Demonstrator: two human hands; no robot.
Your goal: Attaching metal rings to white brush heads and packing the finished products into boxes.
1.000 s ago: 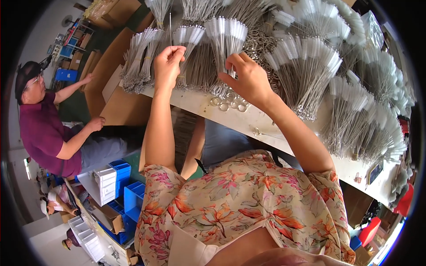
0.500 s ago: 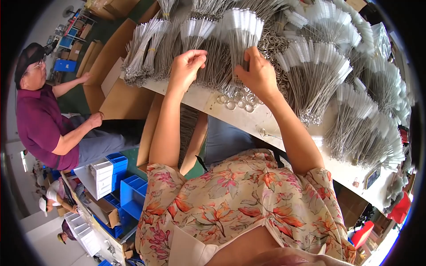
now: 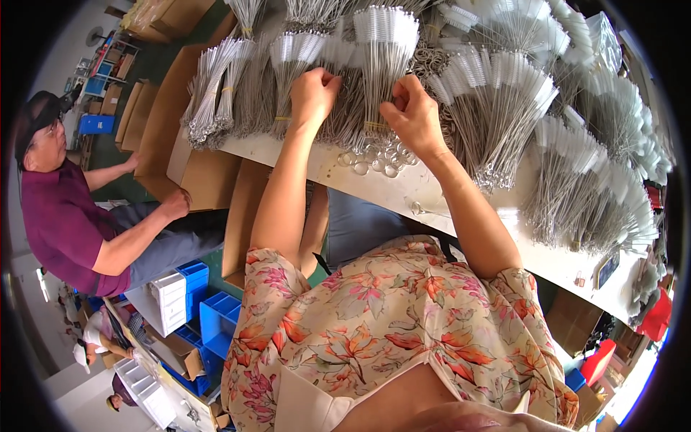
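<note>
A bundle of wire-handled cleaning brushes (image 3: pixel 386 30) stands between my hands on the table, white bristles pointing away and a yellow rubber band low around its wires. My right hand (image 3: pixel 416 117) is at the right side of that bundle, thumb and forefinger drawn together. To the left, my left hand (image 3: pixel 315 95) has its fingers closed over the loose wires, beside another banded brush bundle (image 3: pixel 296 54). What lies in the fingertips of either hand is too small or hidden to make out. Several metal rings (image 3: pixel 381 160) lie just in front of the middle bundle.
More brush bundles (image 3: pixel 493 108) cover the table (image 3: pixel 317 162) to the right and behind. Open cardboard boxes (image 3: pixel 209 176) stand off its left end. A person in a purple shirt (image 3: pixel 68 223) sits at far left, near blue bins (image 3: pixel 219 320).
My left hand has moved right and farther in, uncovering the banded bundle beside it. My right hand stays near the middle bundle. The whole view has shifted slightly.
</note>
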